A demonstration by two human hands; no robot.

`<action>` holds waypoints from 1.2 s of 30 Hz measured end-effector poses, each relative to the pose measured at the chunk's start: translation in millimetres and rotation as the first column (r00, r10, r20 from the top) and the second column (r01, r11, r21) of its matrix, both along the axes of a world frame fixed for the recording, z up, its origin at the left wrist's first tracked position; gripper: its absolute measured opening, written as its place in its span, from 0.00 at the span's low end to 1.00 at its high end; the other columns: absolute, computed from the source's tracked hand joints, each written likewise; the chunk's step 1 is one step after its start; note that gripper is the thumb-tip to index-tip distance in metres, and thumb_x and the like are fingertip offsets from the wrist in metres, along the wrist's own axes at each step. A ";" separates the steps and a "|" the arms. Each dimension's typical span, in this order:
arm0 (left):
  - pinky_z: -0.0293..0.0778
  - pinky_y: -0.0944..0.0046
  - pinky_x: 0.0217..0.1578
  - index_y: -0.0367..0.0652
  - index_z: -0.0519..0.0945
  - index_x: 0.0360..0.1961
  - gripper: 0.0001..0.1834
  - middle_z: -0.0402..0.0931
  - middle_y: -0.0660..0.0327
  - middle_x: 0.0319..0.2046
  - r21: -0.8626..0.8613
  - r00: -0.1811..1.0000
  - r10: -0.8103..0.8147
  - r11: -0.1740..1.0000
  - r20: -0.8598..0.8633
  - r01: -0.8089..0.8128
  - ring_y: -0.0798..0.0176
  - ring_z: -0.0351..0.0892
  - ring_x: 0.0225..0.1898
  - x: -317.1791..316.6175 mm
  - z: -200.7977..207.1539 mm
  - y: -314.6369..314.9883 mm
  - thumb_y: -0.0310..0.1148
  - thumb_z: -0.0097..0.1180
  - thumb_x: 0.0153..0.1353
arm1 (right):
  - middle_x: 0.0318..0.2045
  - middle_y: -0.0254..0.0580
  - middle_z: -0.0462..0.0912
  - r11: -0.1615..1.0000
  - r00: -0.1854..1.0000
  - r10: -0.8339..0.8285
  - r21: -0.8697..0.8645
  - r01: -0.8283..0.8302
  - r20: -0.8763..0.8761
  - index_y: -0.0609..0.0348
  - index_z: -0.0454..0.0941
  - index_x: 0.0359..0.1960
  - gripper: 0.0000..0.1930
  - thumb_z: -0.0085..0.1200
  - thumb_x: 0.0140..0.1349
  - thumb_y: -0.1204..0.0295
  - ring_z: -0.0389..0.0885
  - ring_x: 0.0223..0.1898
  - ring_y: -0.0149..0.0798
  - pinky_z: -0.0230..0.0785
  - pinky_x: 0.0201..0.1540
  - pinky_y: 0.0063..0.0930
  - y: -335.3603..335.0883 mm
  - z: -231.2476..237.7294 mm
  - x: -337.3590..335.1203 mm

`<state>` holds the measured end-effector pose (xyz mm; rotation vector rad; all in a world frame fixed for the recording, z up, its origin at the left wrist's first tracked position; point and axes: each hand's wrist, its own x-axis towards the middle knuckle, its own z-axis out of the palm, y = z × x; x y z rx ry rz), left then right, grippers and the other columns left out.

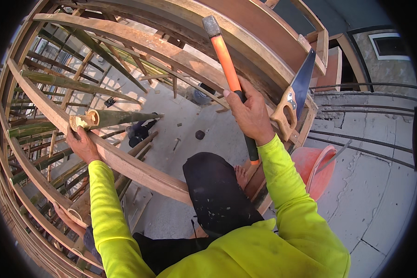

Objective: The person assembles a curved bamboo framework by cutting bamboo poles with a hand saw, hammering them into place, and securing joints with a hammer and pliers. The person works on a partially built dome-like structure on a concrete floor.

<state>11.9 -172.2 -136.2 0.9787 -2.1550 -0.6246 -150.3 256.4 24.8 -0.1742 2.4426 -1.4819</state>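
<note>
My right hand (pixel 251 113) is wrapped round the black grip of a hammer (pixel 226 62) with an orange shaft. Its grey steel head points up and away from me. On the left, my left hand (pixel 84 146) grips a long wooden beam (pixel 129 167) beside the pale cut end of a bamboo pole (pixel 120 118). The fingertips reach that cut end; whether they also pinch something small there I cannot make out. Just right of my right hand, a handsaw (pixel 288 111) with a wooden handle leans on the timber frame.
Another person's hand (pixel 67 217) rests by a lower beam at the left. Bamboo poles and timbers form a lattice there, with a floor (pixel 185 125) far below. At the right are a pink bucket (pixel 306 162), steel rods (pixel 366 109) and a concrete slab (pixel 370 185).
</note>
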 end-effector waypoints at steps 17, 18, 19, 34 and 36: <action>0.67 0.51 0.61 0.41 0.66 0.71 0.32 0.70 0.38 0.63 0.080 0.939 -0.196 0.980 0.283 0.181 0.40 0.72 0.63 11.4 19.7 -16.9 0.43 0.54 0.70 | 0.47 0.65 0.83 0.297 0.610 -0.718 0.647 0.703 -0.333 0.69 0.79 0.49 0.21 0.52 0.57 0.68 0.82 0.51 0.62 0.74 0.55 0.49 283.7 -91.8 -36.1; 0.67 0.51 0.62 0.39 0.65 0.71 0.33 0.70 0.37 0.64 0.031 0.944 -0.178 0.984 0.279 0.176 0.40 0.72 0.63 13.2 16.2 -17.4 0.43 0.55 0.70 | 0.49 0.62 0.83 0.290 0.623 -0.715 0.677 0.677 -0.316 0.68 0.79 0.50 0.21 0.52 0.57 0.68 0.82 0.53 0.61 0.73 0.57 0.48 288.1 -95.7 -37.5; 0.66 0.51 0.62 0.36 0.64 0.71 0.35 0.69 0.37 0.64 -0.013 0.948 -0.159 0.986 0.275 0.169 0.40 0.72 0.63 15.6 14.8 -15.9 0.43 0.55 0.70 | 0.50 0.62 0.83 0.298 0.652 -0.700 0.710 0.638 -0.292 0.68 0.79 0.50 0.21 0.52 0.57 0.67 0.81 0.54 0.61 0.72 0.58 0.48 287.7 -94.5 -39.4; 0.59 0.44 0.65 0.33 0.69 0.65 0.39 0.69 0.38 0.59 -0.098 0.983 -0.008 0.995 0.185 0.026 0.37 0.63 0.64 -15.6 4.9 1.3 0.46 0.65 0.58 | 0.55 0.66 0.73 0.148 0.615 -0.313 0.603 0.784 -0.723 0.67 0.68 0.64 0.30 0.54 0.64 0.62 0.73 0.55 0.65 0.65 0.60 0.54 341.2 -132.2 -22.5; 0.57 0.39 0.65 0.31 0.67 0.65 0.45 0.67 0.38 0.61 -0.135 0.949 0.075 0.990 0.307 -0.035 0.37 0.60 0.66 -21.2 10.7 1.4 0.49 0.68 0.53 | 0.54 0.56 0.77 0.646 0.542 -0.199 0.307 0.699 -0.816 0.66 0.69 0.65 0.25 0.54 0.68 0.71 0.75 0.57 0.49 0.69 0.59 0.40 262.0 -109.4 -22.8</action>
